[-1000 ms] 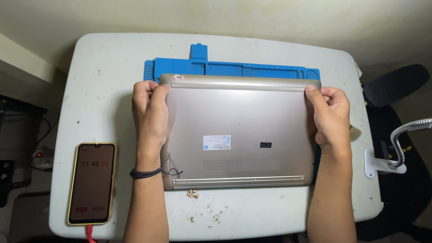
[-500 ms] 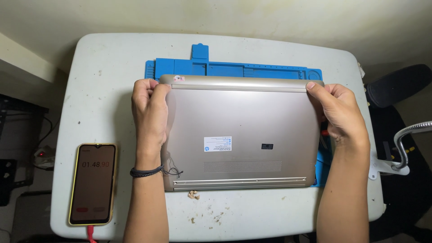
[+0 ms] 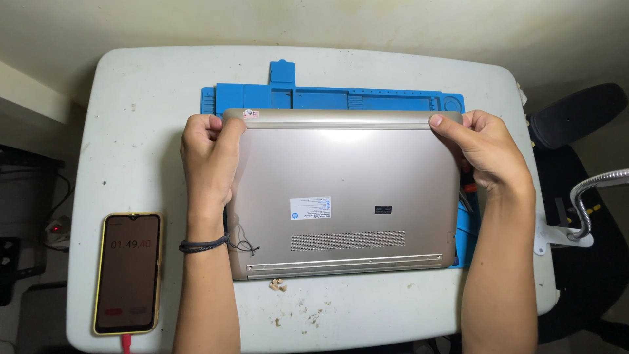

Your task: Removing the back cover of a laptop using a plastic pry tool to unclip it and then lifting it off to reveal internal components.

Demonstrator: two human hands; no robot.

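A gold laptop (image 3: 344, 203) lies closed and bottom-up on a blue repair mat (image 3: 341, 101) in the middle of the white bench (image 3: 131, 98). The left hand (image 3: 209, 157) closes its grip over the laptop's corner at 10 o'clock, and the right hand (image 3: 485, 154) clasps the corner at 2 o'clock, fingers curled over the hinge edge. As far as one can judge, the work is at its start: the base panel is still fully seated, with no tool in reach. At 8 o'clock a smartphone (image 3: 128, 272) in a yellow case shows a timer.
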